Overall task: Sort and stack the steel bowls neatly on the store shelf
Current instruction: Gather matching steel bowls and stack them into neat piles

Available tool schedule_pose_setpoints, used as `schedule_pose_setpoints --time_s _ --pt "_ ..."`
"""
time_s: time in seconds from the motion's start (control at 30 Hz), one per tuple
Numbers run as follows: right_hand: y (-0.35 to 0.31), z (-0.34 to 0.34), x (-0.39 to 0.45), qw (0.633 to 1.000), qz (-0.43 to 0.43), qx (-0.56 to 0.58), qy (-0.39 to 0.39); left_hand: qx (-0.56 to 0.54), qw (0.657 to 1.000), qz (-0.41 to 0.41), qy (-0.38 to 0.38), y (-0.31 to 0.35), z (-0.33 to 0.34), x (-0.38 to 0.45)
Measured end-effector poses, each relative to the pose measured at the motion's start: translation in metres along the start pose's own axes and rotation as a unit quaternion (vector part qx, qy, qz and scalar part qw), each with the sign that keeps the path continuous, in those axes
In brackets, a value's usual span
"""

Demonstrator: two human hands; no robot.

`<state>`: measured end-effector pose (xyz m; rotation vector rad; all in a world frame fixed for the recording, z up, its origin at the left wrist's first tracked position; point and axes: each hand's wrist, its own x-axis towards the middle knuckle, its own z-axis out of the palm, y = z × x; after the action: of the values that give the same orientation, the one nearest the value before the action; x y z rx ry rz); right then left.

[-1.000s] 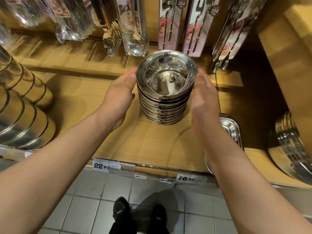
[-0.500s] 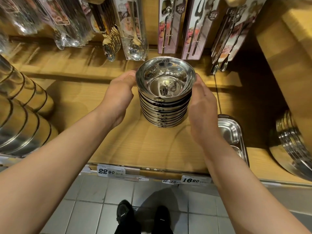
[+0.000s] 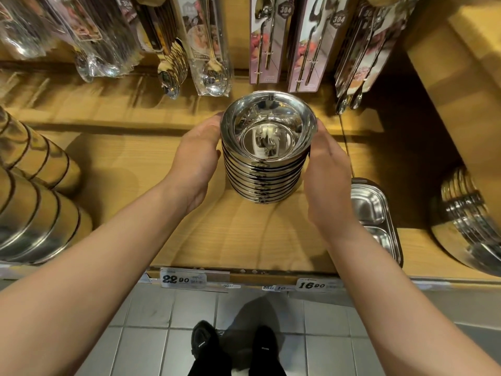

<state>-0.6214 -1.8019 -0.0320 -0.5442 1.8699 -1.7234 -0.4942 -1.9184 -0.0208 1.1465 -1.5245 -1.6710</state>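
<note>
A nested stack of steel bowls [image 3: 267, 161] stands upright on the wooden shelf [image 3: 244, 232], between the 2 hands. The left hand [image 3: 196, 161] cups its left side and the right hand [image 3: 326, 169] its right side, fingers curled round the stack and touching the rims. Just right of the right hand lies a compartment tray [image 3: 375, 213], left of the left hand lean larger bowl stacks [image 3: 29, 196], and beyond the hands hang packaged spoons [image 3: 208, 50].
</note>
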Motion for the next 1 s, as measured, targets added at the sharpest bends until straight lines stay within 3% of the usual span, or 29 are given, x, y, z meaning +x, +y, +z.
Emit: schedule_pose_setpoints --time_s 0.53,0.67,0.77,0.87,1.0 --pt "-0.003 -0.004 0.009 0.999 0.019 0.018 -0.019 -0.02 1.0 0.018 0.011 -0.005 0.003 -0.01" --pt "0.006 -0.009 0.012 0.994 0.067 0.062 -0.061 -0.074 0.991 -0.097 0.057 -0.021 -0.002 -0.008" --pt "0.019 -0.011 0.013 0.992 0.065 0.04 -0.096 -0.118 0.976 -0.184 0.01 -0.032 -0.003 -0.011" --pt "0.027 -0.009 0.008 0.985 0.081 0.057 -0.141 -0.145 0.969 -0.196 -0.037 -0.038 0.001 -0.012" --pt "0.031 -0.009 0.007 0.976 0.097 0.102 -0.168 -0.14 0.972 -0.187 -0.03 -0.041 0.007 -0.012"
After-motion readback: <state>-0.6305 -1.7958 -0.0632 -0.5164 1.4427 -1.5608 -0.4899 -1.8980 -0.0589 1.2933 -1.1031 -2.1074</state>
